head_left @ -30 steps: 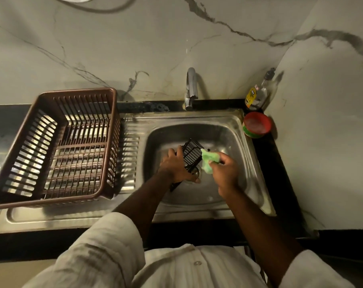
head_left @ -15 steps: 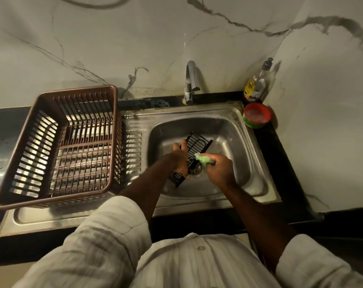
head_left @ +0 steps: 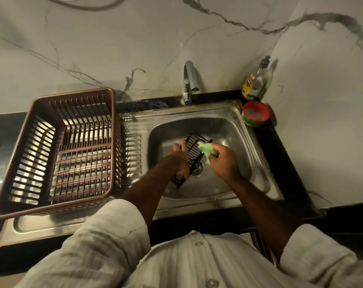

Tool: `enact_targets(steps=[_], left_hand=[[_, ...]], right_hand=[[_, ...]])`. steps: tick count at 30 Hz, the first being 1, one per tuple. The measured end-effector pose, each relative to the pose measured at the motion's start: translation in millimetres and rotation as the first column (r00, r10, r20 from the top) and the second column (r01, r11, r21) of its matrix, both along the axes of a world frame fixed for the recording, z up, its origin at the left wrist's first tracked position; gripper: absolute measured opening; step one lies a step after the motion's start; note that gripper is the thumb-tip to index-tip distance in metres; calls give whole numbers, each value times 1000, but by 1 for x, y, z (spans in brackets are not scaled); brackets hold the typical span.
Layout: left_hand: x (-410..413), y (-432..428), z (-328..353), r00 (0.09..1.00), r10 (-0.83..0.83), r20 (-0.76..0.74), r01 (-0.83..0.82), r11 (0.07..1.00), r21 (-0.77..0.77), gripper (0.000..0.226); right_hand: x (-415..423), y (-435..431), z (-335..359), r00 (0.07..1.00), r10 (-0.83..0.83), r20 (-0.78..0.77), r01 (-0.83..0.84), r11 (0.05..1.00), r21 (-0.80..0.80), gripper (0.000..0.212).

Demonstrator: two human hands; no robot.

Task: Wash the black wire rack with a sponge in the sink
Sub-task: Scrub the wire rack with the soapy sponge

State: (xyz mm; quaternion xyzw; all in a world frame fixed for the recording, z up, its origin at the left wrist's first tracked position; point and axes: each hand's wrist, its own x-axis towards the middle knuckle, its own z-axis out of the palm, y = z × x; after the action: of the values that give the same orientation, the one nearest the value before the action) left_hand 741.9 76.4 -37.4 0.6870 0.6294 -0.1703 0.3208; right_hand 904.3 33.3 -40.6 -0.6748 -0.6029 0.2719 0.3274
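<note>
Black wire rack (head_left: 195,151) tilted, long axis near-left to far-right, over sink (head_left: 234,129)

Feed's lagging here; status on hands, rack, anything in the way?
Left hand grips black wire rack, tilted in the sink. Right hand holds green sponge on rack's upper end. Nothing in the way.

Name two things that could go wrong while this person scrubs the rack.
The left hand grips the rack by one side, tilted over the drain; if wet, it may slip and clatter into the sink. The right hand only pinches the sponge, which could snag on the rack and pull free.
</note>
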Motion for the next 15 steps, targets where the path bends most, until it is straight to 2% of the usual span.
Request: enact_targets(steps=[4,6,8,9,10,12,14,15], left_hand=[[3,0,0,1000,1,1,-1,1000,0,153],[2,0,0,1000,12,-3,-12,1000,9,154],[0,1,-1,999,36,6,-36,999,12,154],[-1,2,-2,999,46,9,-46,999,9,155],[-3,3,-2,999,50,7,-50,999,4,155],[-6,3,-3,998,55,5,-55,998,-10,156],[-8,3,-3,997,71,22,-71,997,-15,156],[-8,2,-3,997,76,31,-75,997,-16,156]], right_hand=[[-8,-16,-8,992,109,-70,-109,994,14,33],[-9,-23,-16,985,107,-134,-117,991,-71,28],[-11,-30,-21,963,8,-271,-67,976,-209,28],[-12,-31,-21,925,-95,-367,-12,960,-279,31],[-12,-30,-21,855,-224,-468,54,935,-350,35],[-9,-21,-21,605,-472,-641,140,856,-498,37],[0,-4,-19,355,-631,-690,131,764,-631,31],[5,5,-19,279,-676,-682,104,728,-678,30]])
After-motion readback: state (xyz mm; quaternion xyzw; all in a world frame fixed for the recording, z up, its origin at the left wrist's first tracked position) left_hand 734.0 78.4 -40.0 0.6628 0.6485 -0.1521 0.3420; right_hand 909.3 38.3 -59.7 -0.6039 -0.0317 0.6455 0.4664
